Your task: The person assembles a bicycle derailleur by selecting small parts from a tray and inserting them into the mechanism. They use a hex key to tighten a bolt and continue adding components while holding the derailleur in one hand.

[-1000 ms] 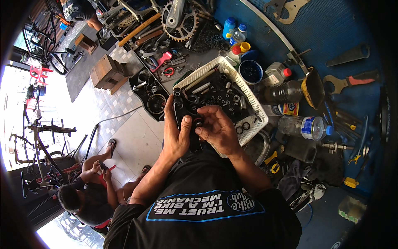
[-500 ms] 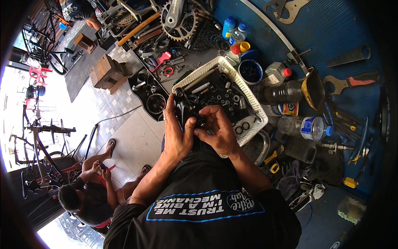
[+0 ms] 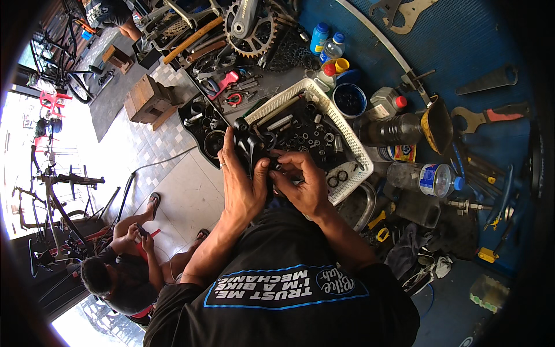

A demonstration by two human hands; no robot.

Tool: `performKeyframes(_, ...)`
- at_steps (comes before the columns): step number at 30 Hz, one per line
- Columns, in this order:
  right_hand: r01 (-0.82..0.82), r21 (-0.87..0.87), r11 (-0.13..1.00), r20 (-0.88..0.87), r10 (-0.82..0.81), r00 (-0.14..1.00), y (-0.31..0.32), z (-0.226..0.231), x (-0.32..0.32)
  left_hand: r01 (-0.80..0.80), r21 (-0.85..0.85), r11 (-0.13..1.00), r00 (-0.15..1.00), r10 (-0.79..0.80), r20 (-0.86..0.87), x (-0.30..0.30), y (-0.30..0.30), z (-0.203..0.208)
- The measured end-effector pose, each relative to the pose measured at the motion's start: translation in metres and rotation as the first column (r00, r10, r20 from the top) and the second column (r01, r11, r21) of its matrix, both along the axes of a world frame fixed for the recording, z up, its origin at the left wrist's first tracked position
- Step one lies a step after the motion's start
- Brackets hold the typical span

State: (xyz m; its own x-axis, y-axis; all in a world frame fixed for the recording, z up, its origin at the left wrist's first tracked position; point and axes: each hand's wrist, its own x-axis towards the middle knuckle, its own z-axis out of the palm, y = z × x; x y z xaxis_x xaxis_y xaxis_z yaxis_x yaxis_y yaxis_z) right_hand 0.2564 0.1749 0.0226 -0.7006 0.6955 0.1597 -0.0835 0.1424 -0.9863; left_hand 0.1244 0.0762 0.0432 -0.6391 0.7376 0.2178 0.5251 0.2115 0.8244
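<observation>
A black metal bike part (image 3: 252, 144), apparently a linkage with round pivot ends, is held up in front of my chest. My left hand (image 3: 240, 188) is closed around its near left side, with the fingers along the edge and the thumb on top. On the right side, the thumb and fingers of my right hand (image 3: 302, 182) pinch the same part near its lower end. Whether a smaller piece sits between those fingertips is hidden. Just beyond my hands, a cream plastic basket (image 3: 354, 136) holds bearings, rings, spacers and short metal tubes.
Left of the basket lies a black tray (image 3: 199, 151) of parts. A crankset (image 3: 250, 29), pliers and wrenches crowd the far bench. Bottles and a blue tub (image 3: 349, 99) line the basket's right. A seated person (image 3: 124, 272) handles a phone at lower left; a wooden block (image 3: 149, 99) stands farther off.
The black part has turned and shifted slightly left, so more of its round ends show. My left fingers have moved left with it, and my right fingertips have shifted a little.
</observation>
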Motion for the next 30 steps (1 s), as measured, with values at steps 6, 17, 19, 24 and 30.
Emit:
performKeyframes(6, 0.117, 0.362, 0.925, 0.080, -0.156, 0.984, 0.001, 0.003, -0.005, -0.015, -0.041, 0.999, 0.999, 0.013, -0.045, -0.001, 0.001, -0.003)
performKeyframes(17, 0.139, 0.493, 0.859, 0.078, -0.202, 0.976, 0.000, 0.005, -0.007, -0.047, -0.033, 0.998, 0.997, 0.045, -0.063, 0.000, 0.005, -0.007)
performKeyframes(19, 0.138, 0.425, 0.895, 0.077, -0.188, 0.979, 0.001, 0.007, -0.004, -0.047, -0.018, 0.999, 0.996, 0.046, -0.076, -0.003, 0.005, -0.013)
performKeyframes(24, 0.184, 0.270, 0.945, 0.184, -0.238, 0.954, 0.039, 0.001, 0.022, -0.132, 0.020, 0.991, 0.910, 0.114, 0.399, -0.016, 0.000, -0.023)
performKeyframes(30, -0.071, 0.508, 0.859, 0.614, -0.303, 0.729, 0.101, -0.057, 0.064, -0.128, 0.116, 0.985, 0.819, 0.039, 0.572, -0.046, -0.023, -0.049)
